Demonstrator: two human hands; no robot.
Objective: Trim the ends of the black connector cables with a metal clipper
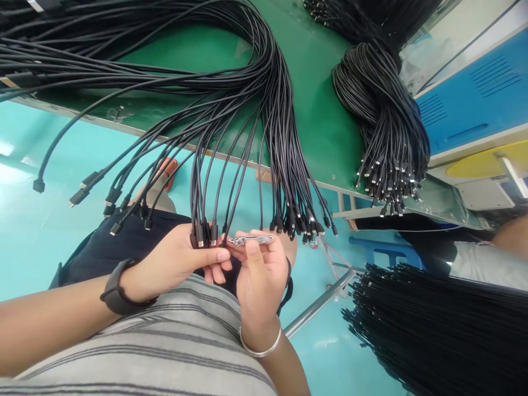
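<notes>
My left hand (175, 261) is closed, thumb against fingers, on the plug end of a black USB cable (236, 206). Several other cable plugs (201, 234) hang against the back of its fingers. In my right hand (259, 278), thumb and fingers grip a small shiny metal tool that looks like a nail clipper (253, 240). Its left tip is close to the cable end at my left thumb; whether they touch I cannot tell. The held cable comes down from a large bundle of black cables (264, 71) draped over the table edge.
The bundle lies on a green table (313, 110). Another cable bundle (381, 121) hangs at its right, near a blue panel (478, 88). More cables (445, 330) fill the lower right, by a metal rail (322, 302). Another person's arm (511, 242) shows at the right edge, near a blue stool (388, 250).
</notes>
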